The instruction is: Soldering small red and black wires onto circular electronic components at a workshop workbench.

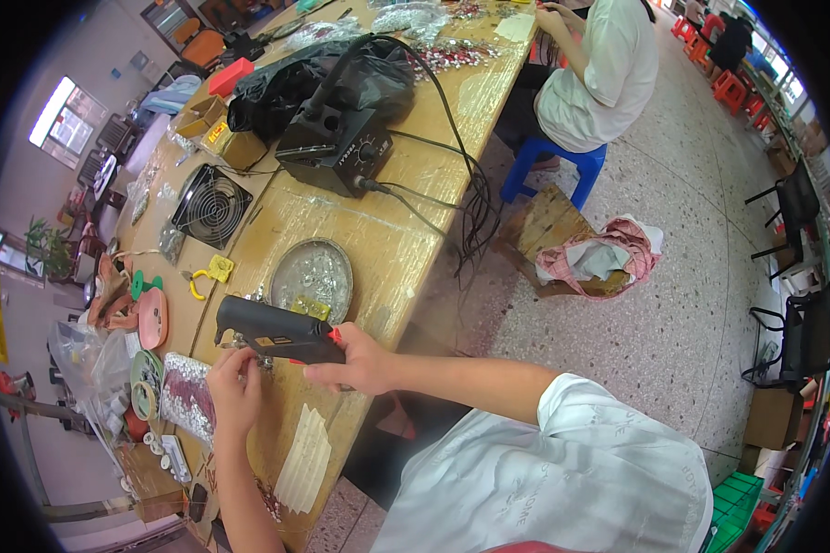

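Note:
My right hand (364, 361) is wrapped around the grip of a black glue gun (277, 330), held level over the table with its narrow end to the left. Just below that end, my left hand (234, 382) is closed in a pinch at some small shiny metal pieces (264, 361); what lies between its fingertips is too small to make out. Beyond the gun sits a round metal dish (312, 267) holding small clear bits, with a yellow block (311, 307) at its near edge. A yellow-handled pair of pliers (196, 288) lies to the left.
A black control box (334, 147) with cables stands behind the dish, beside a square black fan (212, 206). A bag of shiny beads (187, 394) lies left of my left hand, and paper strips (302, 461) lie nearer. Another person (592, 78) sits along the table's right edge.

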The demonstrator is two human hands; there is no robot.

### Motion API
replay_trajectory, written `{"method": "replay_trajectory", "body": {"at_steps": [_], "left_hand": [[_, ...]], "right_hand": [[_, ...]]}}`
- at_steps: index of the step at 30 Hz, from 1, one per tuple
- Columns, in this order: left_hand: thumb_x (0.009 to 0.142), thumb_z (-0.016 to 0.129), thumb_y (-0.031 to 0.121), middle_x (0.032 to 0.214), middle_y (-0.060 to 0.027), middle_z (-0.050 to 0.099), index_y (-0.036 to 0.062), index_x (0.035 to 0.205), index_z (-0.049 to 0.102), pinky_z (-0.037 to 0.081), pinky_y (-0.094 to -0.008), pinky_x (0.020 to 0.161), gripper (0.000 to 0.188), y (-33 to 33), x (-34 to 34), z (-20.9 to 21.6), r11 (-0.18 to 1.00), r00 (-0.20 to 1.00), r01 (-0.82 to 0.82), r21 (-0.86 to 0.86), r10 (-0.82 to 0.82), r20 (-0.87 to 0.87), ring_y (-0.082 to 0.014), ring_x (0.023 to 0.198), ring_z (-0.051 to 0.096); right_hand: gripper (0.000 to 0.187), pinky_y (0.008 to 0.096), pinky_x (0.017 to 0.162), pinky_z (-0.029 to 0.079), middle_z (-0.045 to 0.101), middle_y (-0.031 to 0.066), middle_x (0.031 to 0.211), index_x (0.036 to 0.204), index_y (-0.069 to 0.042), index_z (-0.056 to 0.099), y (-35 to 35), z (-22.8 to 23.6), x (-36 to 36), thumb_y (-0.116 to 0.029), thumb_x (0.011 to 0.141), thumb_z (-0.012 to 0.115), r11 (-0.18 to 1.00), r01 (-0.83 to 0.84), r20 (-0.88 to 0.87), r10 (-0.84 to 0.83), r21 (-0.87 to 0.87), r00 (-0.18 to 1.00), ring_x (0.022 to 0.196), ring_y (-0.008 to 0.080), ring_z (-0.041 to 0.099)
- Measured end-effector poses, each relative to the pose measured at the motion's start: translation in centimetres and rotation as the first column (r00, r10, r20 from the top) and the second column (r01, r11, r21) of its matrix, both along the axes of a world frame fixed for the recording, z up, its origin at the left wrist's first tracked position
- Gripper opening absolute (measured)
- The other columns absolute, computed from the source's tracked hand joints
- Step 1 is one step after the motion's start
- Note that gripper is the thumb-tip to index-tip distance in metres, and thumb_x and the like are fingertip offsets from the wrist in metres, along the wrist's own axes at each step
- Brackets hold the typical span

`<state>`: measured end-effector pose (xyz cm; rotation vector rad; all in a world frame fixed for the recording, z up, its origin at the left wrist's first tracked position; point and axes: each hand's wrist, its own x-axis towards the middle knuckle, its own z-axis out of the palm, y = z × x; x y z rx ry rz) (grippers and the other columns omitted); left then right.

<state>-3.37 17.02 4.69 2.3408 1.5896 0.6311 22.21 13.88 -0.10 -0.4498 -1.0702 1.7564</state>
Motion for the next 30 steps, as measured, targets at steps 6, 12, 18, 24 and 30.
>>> {"method": "replay_trajectory", "body": {"at_steps": [6,12,18,24,30], "left_hand": [[0.078,0.065,-0.003,0.075,-0.0135,0.065,-0.0038,0.09,0.069,0.05,-0.0334,0.061,0.012,-0.14,0.39,-0.26,0.999,0.999,-0.039,-0.003,0.039,-0.01,-0.0227,0.063,0.063],[0.076,0.063,-0.002,0.073,-0.0154,0.065,-0.004,0.087,0.069,0.05,-0.0343,0.059,0.012,-0.2,0.63,0.01,0.999,0.997,-0.046,-0.007,0.046,-0.054,-0.0239,0.06,0.063],[0.077,0.062,-0.002,0.071,-0.0163,0.064,-0.0056,0.086,0.068,0.05,-0.0349,0.059,0.011,-0.28,0.19,-0.07,0.997,0.998,-0.058,-0.048,0.056,-0.039,-0.0247,0.06,0.062],[0.077,0.062,-0.003,0.074,-0.0151,0.063,-0.0039,0.088,0.068,0.049,-0.0358,0.059,0.013,-0.19,0.42,0.44,0.997,0.995,-0.047,-0.057,0.042,-0.089,-0.0255,0.061,0.061],[0.08,0.063,-0.005,0.079,-0.0148,0.061,-0.0033,0.092,0.069,0.049,-0.0369,0.062,0.013,-0.4,0.93,0.61,0.997,0.994,-0.028,-0.066,0.021,-0.105,-0.0264,0.065,0.06]], "right_hand": [[0.019,0.0258,0.055,0.047,0.061,-0.0003,0.07,0.1,-0.003,0.063,0.14,0.01,0.14,-0.019,0.095,0.073,1.0,0.0,0.004,0.0,-0.009,1.0,0.059,0.0086,0.06],[0.021,0.0259,0.056,0.047,0.061,0.0001,0.071,0.102,-0.003,0.062,0.13,-0.22,0.0,-0.02,0.095,0.073,1.0,-0.007,0.0,0.007,-0.009,1.0,0.06,0.0091,0.06],[0.022,0.0262,0.057,0.048,0.061,0.0005,0.071,0.101,-0.003,0.062,0.03,-0.02,0.03,-0.02,0.095,0.073,1.0,-0.014,0.023,0.014,-0.028,1.0,0.06,0.0093,0.06],[0.021,0.0264,0.056,0.047,0.061,0.0004,0.07,0.1,-0.004,0.062,0.13,-0.05,0.08,-0.02,0.095,0.073,1.0,-0.017,0.03,0.017,-0.023,0.999,0.06,0.0094,0.06],[0.02,0.0265,0.056,0.047,0.06,-0.0002,0.069,0.098,-0.004,0.061,0.11,0.02,0.0,-0.02,0.094,0.074,1.0,-0.014,0.022,0.014,-0.016,1.0,0.06,0.0094,0.06]]}}
